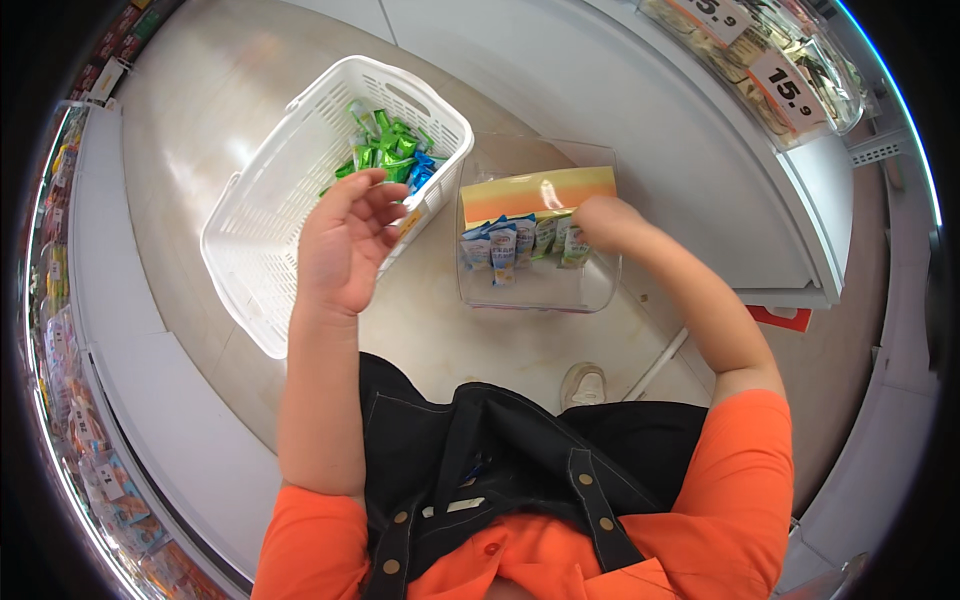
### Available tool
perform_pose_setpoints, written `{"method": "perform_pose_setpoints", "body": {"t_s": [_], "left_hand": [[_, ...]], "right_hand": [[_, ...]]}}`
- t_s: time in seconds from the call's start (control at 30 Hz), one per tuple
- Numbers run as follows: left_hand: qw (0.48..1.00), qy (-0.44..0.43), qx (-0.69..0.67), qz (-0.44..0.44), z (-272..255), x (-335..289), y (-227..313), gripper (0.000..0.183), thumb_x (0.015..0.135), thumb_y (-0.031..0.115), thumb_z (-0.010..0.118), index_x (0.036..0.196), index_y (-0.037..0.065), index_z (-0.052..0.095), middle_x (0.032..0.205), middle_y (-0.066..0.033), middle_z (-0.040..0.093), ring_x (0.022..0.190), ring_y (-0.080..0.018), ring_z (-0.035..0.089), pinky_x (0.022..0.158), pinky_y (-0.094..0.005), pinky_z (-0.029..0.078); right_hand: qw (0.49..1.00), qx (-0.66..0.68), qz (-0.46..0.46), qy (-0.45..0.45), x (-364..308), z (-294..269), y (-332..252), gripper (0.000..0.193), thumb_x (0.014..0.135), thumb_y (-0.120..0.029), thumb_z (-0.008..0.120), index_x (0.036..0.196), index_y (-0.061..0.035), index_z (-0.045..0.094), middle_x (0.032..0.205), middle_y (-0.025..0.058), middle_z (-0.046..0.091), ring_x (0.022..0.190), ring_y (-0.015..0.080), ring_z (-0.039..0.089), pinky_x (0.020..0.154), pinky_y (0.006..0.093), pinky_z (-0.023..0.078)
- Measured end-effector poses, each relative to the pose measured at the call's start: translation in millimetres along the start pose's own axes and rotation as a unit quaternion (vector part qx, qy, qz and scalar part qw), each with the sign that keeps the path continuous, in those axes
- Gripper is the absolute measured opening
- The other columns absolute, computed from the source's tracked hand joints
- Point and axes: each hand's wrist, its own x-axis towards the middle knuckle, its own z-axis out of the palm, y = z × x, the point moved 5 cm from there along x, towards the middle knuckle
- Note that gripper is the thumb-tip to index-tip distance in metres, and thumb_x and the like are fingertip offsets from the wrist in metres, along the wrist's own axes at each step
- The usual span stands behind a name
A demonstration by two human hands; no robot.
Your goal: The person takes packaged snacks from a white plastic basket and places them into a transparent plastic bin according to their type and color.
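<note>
My left hand hovers over the near right rim of a white plastic basket, palm up, its fingers loosely bent and apart with nothing in them. Inside the basket's far end lies a pile of shiny green packets beside some blue packets. My right hand is closed at the right side of a clear plastic bin, with its fingers on the top of a small green-and-white packet. Several blue-and-white packets stand to its left, in front of a yellow-orange card.
Basket and bin stand on a beige floor. Right of the bin rises a grey shelf base with packed goods above. Shelves of packaged goods line the left side. My shoe is just nearer than the bin.
</note>
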Motion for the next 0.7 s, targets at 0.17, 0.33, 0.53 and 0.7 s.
{"method": "perform_pose_setpoints", "body": {"t_s": [0.17, 0.33, 0.53, 0.7], "left_hand": [[0.999, -0.019, 0.033, 0.001, 9.4, -3.3, -3.7, 0.021, 0.083, 0.019, 0.048, 0.096, 0.004, 0.054, 0.084, -0.0088, 0.061, 0.075, -0.0161, 0.054, 0.065, -0.0273, 0.041], [1.0, 0.0, -0.011, 0.028, -10.5, -1.5, 16.7, 0.02, 0.083, 0.018, 0.048, 0.096, 0.004, 0.054, 0.085, -0.0082, 0.061, 0.076, -0.0162, 0.054, 0.065, -0.0274, 0.041], [0.987, 0.029, -0.055, 0.149, -70.1, -24.7, 82.1, 0.02, 0.084, 0.018, 0.049, 0.099, 0.005, 0.053, 0.088, -0.0073, 0.06, 0.078, -0.0172, 0.054, 0.066, -0.028, 0.042], [0.947, 0.234, 0.096, 0.197, -162.2, -34.8, 95.2, 0.021, 0.081, 0.016, 0.049, 0.096, 0.003, 0.053, 0.087, -0.0074, 0.06, 0.074, -0.0131, 0.053, 0.065, -0.0264, 0.04]], "right_hand": [[0.995, -0.091, 0.019, 0.033, 12.5, 29.4, -4.3, 0.015, 0.074, -0.02, 0.06, 0.073, -0.0063, 0.064, 0.074, 0.0116, 0.062, 0.072, 0.0297, 0.061, 0.06, 0.0399, 0.048], [0.988, -0.123, 0.016, 0.092, 16.1, 38.0, 3.8, 0.01, 0.069, -0.013, 0.057, 0.07, -0.0056, 0.065, 0.074, 0.0115, 0.063, 0.071, 0.0274, 0.062, 0.058, 0.0387, 0.049], [0.976, -0.149, 0.024, 0.156, 11.0, 36.7, 8.9, 0.01, 0.071, -0.016, 0.056, 0.069, -0.0067, 0.061, 0.072, 0.009, 0.059, 0.071, 0.0259, 0.06, 0.058, 0.0366, 0.049], [0.963, -0.185, 0.037, 0.194, 3.0, 30.1, -4.0, 0.009, 0.072, -0.013, 0.052, 0.073, -0.0071, 0.059, 0.075, 0.0079, 0.057, 0.071, 0.0252, 0.06, 0.058, 0.0372, 0.049]]}}
